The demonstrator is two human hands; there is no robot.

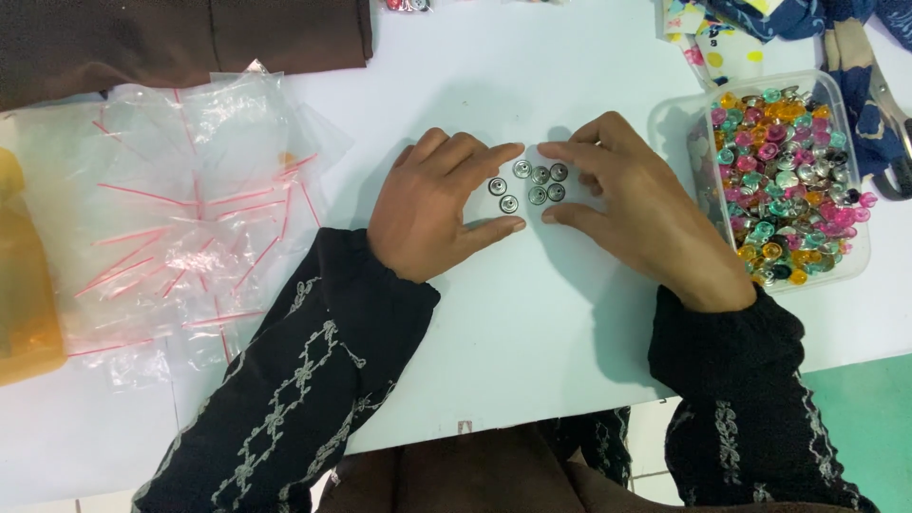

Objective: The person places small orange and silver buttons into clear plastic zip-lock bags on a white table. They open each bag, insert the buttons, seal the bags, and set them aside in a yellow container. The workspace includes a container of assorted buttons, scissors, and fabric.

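White tabletop [532,313] bore six silver snap buttons [528,186] corralled between left hand [432,209] and right hand [646,214], fingers spread, gripping nothing; gentle inward nudging seemed wisest.

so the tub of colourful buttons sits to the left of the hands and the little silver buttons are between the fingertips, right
Not quite. The tub of colourful buttons sits to the right of the hands, beside the right hand, as the head view shows. The rest stands: the little silver buttons lie between the fingertips of that hand and the left hand.
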